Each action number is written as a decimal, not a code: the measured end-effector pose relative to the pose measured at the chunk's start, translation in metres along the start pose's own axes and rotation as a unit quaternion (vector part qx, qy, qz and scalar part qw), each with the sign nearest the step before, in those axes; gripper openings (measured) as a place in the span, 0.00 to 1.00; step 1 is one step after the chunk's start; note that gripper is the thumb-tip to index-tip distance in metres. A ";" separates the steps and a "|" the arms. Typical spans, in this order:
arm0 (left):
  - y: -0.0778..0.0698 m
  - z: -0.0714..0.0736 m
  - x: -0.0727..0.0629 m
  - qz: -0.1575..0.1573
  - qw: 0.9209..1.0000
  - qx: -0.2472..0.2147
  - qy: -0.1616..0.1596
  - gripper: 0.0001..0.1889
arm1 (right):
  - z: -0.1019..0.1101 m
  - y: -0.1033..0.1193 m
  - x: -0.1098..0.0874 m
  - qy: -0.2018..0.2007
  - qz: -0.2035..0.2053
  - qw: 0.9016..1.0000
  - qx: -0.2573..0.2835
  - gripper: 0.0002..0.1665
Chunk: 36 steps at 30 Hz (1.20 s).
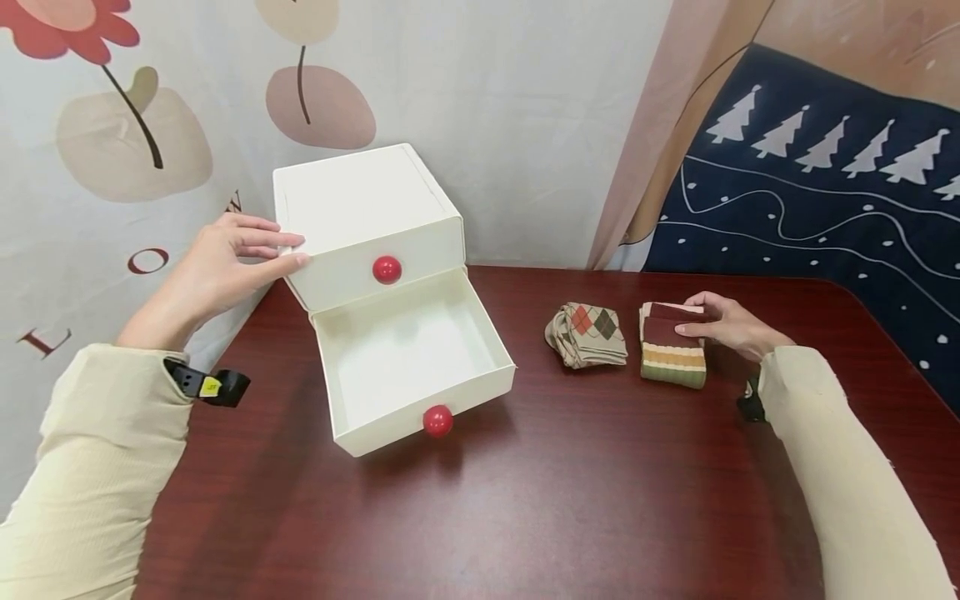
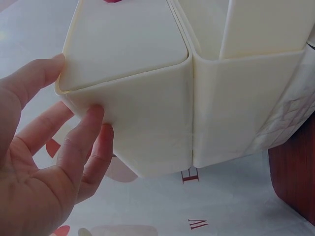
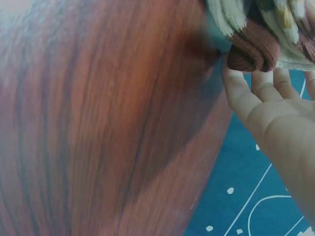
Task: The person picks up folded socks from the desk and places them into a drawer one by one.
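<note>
My left hand (image 1: 217, 271) rests at the upper left front corner of a white two-drawer box (image 1: 367, 196). In the left wrist view the thumb touches the front edge and the fairly straight fingers (image 2: 74, 142) lie against the outer wall. The lower drawer (image 1: 416, 350), with a red knob (image 1: 438, 421), is pulled out and bare inside; the upper one is closed. On the right, my right hand (image 1: 735, 329) holds folded striped socks (image 1: 672, 358) in maroon, yellow and green, thumb over the top. Its fingers touch the brown folded end (image 3: 253, 46).
Folded beige argyle socks (image 1: 588, 337) lie on the dark red wooden table (image 1: 562, 500), between the drawer box and the striped socks. Behind the table hangs a pale printed curtain (image 1: 517, 125). A navy cloth with white trees (image 1: 810, 200) hangs at the right.
</note>
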<state>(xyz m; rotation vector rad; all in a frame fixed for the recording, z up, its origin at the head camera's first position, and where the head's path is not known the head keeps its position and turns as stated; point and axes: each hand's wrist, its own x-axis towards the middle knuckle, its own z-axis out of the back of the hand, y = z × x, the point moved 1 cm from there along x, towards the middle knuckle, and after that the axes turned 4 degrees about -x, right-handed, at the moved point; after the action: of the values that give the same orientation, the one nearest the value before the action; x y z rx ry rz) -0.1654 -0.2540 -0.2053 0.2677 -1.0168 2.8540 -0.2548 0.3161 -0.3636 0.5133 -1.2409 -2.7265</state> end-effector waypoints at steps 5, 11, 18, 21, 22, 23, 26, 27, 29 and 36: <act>0.001 0.000 0.000 -0.002 1.000 -0.007 0.000 0.25 | 0.003 0.002 -0.005 0.001 0.005 1.000 0.002 0.36; 0.001 0.000 0.000 0.000 1.000 -0.008 -0.005 0.26 | 0.010 0.016 -0.014 -0.006 0.028 1.000 0.010 0.27; 0.002 0.000 0.000 0.005 1.000 -0.007 0.001 0.26 | 0.017 0.058 -0.017 -0.022 0.084 0.996 0.038 0.20; 0.002 0.000 0.000 0.003 1.000 -0.009 0.000 0.26 | 0.018 0.081 -0.020 -0.016 0.113 0.992 0.055 0.17; 0.002 0.000 0.000 0.002 1.000 -0.009 -0.001 0.26 | 0.018 0.089 -0.020 -0.013 0.122 0.991 0.058 0.17; 0.002 0.000 -0.001 0.001 1.000 -0.010 -0.002 0.26 | 0.018 0.097 -0.021 -0.009 0.129 0.990 0.062 0.16; 0.003 -0.001 0.000 -0.002 1.000 -0.012 -0.005 0.26 | 0.014 0.121 -0.022 0.009 0.143 0.988 0.060 0.16; 0.003 -0.001 0.000 -0.004 1.000 -0.015 -0.005 0.26 | 0.012 0.130 -0.022 0.016 0.146 0.987 0.058 0.16; 0.003 -0.001 0.000 -0.005 1.000 -0.017 -0.006 0.25 | 0.006 0.148 -0.021 0.034 0.151 0.986 0.053 0.16; 0.003 -0.002 0.000 -0.006 1.000 -0.017 -0.005 0.25 | -0.030 0.212 -0.015 0.117 0.201 0.971 0.054 0.15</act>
<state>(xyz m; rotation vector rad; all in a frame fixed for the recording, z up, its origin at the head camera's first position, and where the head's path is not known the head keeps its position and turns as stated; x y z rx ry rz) -0.1663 -0.2549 -0.2086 0.2836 -1.0621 2.8240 -0.2404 0.1577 -0.2189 0.5116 -1.2724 -2.2065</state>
